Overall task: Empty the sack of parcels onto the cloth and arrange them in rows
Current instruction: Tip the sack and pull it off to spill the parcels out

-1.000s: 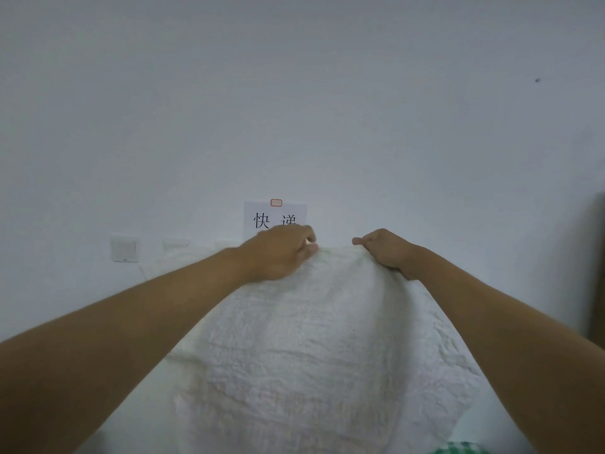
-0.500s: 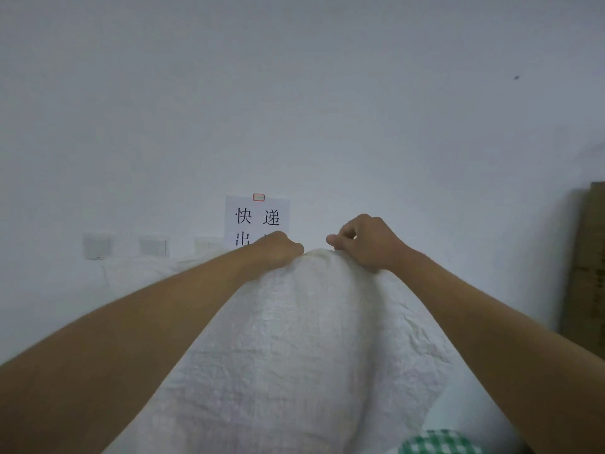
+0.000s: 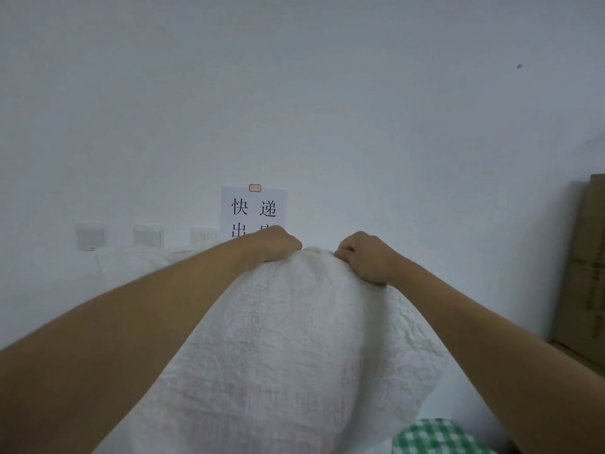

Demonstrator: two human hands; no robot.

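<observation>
White wall fills most of the view, with a paper sign bearing black characters taped to it under a small red tag, partly hidden by the left hand. Three pale switch plates sit in a row left of the sign. Brown cardboard box stands at the right edge. White woven sack is held up in front of the camera, bulging and crumpled, taking up the centre and lower frame. Left hand grips the sack's top edge, fingers curled over the fabric. Right hand grips the same top edge just beside it, knuckles bent, fabric bunched under the fingers. A small hump of sack shows between the two hands. Both forearms reach in from the lower corners. Green-and-white checked cloth peeks out at the bottom right, below the sack. More white crumpled material lies behind the left forearm; cannot tell what it is. Parcels not visible.
</observation>
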